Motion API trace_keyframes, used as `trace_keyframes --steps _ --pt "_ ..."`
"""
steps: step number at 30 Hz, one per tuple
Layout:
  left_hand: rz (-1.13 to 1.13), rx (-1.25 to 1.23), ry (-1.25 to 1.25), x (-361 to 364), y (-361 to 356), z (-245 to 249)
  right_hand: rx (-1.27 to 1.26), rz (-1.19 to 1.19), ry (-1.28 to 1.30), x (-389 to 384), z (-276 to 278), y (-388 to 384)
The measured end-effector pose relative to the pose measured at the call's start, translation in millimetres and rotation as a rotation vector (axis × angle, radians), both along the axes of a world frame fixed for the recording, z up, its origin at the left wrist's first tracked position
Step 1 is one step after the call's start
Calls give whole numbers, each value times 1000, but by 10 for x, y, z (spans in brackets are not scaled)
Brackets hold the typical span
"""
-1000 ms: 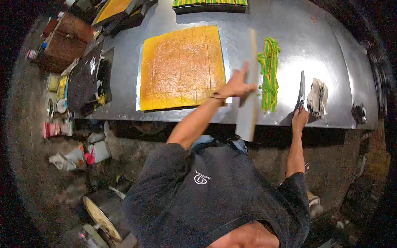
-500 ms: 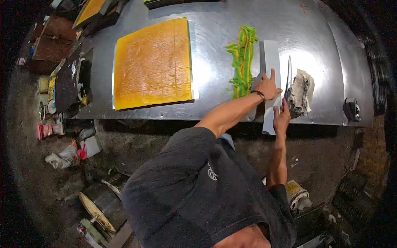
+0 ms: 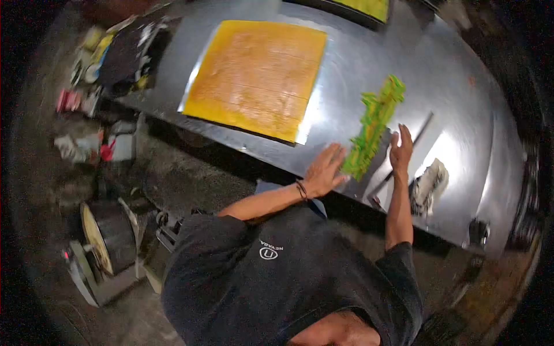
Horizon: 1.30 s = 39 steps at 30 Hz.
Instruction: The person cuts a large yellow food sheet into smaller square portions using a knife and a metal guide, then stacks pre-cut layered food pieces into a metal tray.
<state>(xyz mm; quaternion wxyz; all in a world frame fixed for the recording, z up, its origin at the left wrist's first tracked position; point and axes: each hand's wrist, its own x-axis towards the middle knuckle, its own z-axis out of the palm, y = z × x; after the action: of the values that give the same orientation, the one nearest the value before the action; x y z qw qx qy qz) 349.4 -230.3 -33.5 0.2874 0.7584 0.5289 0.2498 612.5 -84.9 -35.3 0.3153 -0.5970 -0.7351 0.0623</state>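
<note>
My left hand (image 3: pixel 325 170) is open, fingers extended beside the lower end of a heap of green and yellow cake trimmings (image 3: pixel 372 130) on the metal table. Along the right side of that heap, my right hand (image 3: pixel 401 151) stands upright with its fingers stretched out and nothing in its grasp. A flat grey strip (image 3: pixel 368 173) lies by the trimmings, near both hands. Behind my right wrist, a long knife (image 3: pixel 424 125) rests on the table, its handle towards the near edge; motion blurs it.
A large square sheet cake (image 3: pixel 259 78), browned on top and yellow at the sides, lies on the left of the metal table (image 3: pixel 461 109). A crumpled cloth (image 3: pixel 431 180) sits on the right. Another green cake (image 3: pixel 369 8) stands at the far edge. A dark drum (image 3: pixel 115 236) is on the floor.
My view has turned, tilting the table. My right hand has let go of the knife. My left hand has left the flat strip and moved to the near left side of the trimmings.
</note>
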Motion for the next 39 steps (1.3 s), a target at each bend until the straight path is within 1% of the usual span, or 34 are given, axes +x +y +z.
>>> trace_keyframes --steps 1,3,5,7,8,9,11,12,13,15,17,18,19,20,22,23,24,25,26,28,29,31,33,34,35,37,39 --pt "37 11 14 -38 -132 -19 -39 22 -1 -6 -51 98" --pt "179 -7 36 -31 -158 -46 -120 19 -11 38 -58 329" --pt "256 -83 66 54 -238 -76 -189 -39 -14 139 -82 590" --pt "337 -43 60 148 -319 -96 -176 -18 -79 403 -282 983" --pt "369 -17 91 216 -352 -129 -159 -15 -16 556 -434 1193" --pt "379 -14 88 253 -322 -181 -155 -6 -19 609 -519 1376" --pt "501 -48 193 487 -376 -334 -139 139 -193 883 -642 1775" --pt "564 -79 223 601 -344 -332 -108 116 -153 952 -759 1963" --pt "625 -71 202 708 -320 -264 -82 107 -118 939 -901 2143" --pt "707 -116 170 1025 -260 -308 8 159 -135 831 -1021 2487" --pt "837 -16 134 1310 -143 -391 190 532 -86 675 -921 2631" --pt "837 -66 121 1504 -129 -366 2 532 -30 493 -723 2528" --pt "900 -92 115 1663 -30 -334 -174 528 27 305 -530 2466" --pt "973 -95 119 1746 111 -329 -187 545 20 255 -497 2484" --pt "1047 -85 121 1854 248 -334 -72 747 -98 157 -480 2469" --pt "1104 -68 122 1890 311 -338 -79 763 -92 119 -473 2449" --pt "1117 -75 129 1910 375 -341 -150 836 -42 100 -459 2416" --pt "1136 -30 106 1919 461 -348 -219 904 6 73 -414 2381" --pt "1151 14 84 1928 541 -356 -224 911 10 39 -383 2321" --pt "1153 44 49 1939 703 -322 -273 1100 -24 -63 -313 2139" --pt "1150 76 10 1951 765 -326 -264 1176 13 -91 -354 2078" --pt "1192 99 40 1973 905 -393 -308 1239 20 -146 -291 1785" --pt "1200 100 -56 1979 1019 -394 -309 1305 -12 -186 -261 1472" --pt "1225 121 -110 1982 1083 -374 -310 1304 -4 -201 -257 1313" --pt "1237 121 -106 1979 1133 -391 -335 1298 65 -208 -307 1193" --pt "1233 181 -316 1962 1202 -399 -454 1147 225 -224 -325 939" --pt "1316 66 -615 1965 1237 -303 -617 1090 409 -241 -335 761"
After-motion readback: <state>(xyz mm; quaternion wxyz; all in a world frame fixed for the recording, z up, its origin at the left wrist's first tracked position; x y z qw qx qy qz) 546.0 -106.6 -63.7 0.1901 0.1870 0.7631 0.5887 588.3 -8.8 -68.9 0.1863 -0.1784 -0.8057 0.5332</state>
